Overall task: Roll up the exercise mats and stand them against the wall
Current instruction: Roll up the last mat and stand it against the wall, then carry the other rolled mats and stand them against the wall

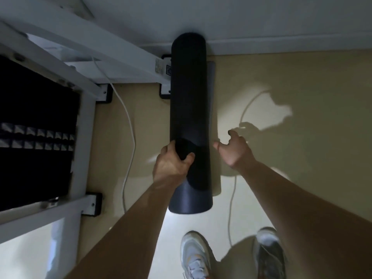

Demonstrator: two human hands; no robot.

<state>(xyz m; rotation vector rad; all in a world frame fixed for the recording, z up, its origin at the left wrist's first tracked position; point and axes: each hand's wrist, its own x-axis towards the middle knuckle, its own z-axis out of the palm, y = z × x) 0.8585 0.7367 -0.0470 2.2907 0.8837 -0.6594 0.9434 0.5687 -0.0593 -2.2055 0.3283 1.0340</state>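
Note:
A rolled black exercise mat (189, 93) stretches from near my hands toward the white wall (241, 17), its far end at the skirting board. Seen from above, it looks upright or leaning at the wall. My left hand (171, 164) grips the mat near its close end, thumb over the front. Just to the right of the roll, my right hand (234, 149) hovers with fingers spread, holding nothing. A flat dark mat edge (213, 121) shows behind the roll on its right side.
A white metal frame (86, 109) with black feet stands at the left, close to the mat. Two white cables (128, 125) trail over the beige floor (291, 158). My two sneakers (195, 256) are at the bottom.

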